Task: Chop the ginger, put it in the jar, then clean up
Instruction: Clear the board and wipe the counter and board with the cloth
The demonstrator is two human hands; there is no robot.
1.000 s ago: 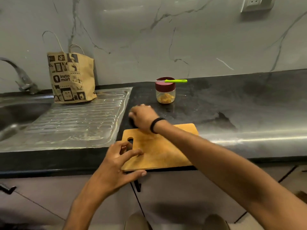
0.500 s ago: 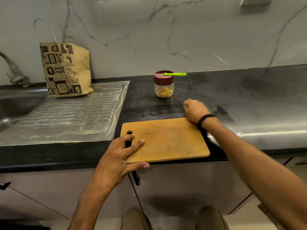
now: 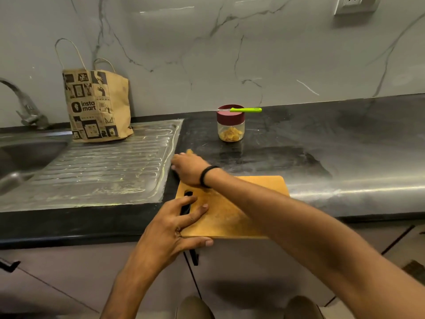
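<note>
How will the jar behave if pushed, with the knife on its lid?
The jar looks squat and nearly empty, so it probably slides lightly rather than tips. The knife only rests across the lid, overhanging, so it may well slip off.

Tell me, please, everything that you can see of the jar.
The jar is small and round, with a clear body and a dark red lid on it. Pale yellow ginger pieces lie at its bottom. It stands upright on the black counter, beyond the board, near the wall. A green-handled knife lies across the lid. Nothing else touches it.
</note>
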